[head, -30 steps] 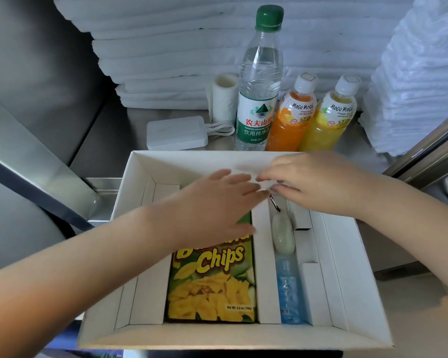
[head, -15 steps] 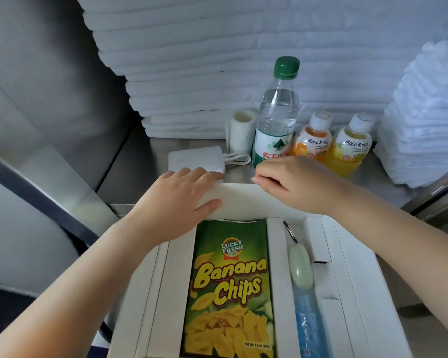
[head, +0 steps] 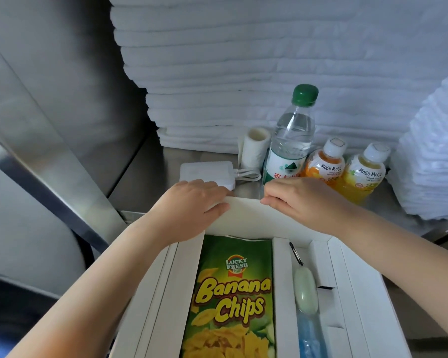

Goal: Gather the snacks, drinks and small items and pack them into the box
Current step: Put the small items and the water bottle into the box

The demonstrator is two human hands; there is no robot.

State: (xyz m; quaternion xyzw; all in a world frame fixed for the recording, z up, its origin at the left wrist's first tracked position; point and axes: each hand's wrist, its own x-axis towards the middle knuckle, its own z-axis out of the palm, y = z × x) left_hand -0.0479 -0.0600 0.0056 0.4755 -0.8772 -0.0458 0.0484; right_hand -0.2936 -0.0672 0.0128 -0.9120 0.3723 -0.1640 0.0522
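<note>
While your left hand [head: 192,206] and right hand [head: 304,202] pinch the box [head: 243,218] by its far edge, grip nearer corners; thin card likely bends.

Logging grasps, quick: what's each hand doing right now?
Left hand: grips the box by its far wall.
Right hand: pinches that wall's rim.

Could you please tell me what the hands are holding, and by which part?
The left hand and the right hand both grip the box by its far rim.
</note>
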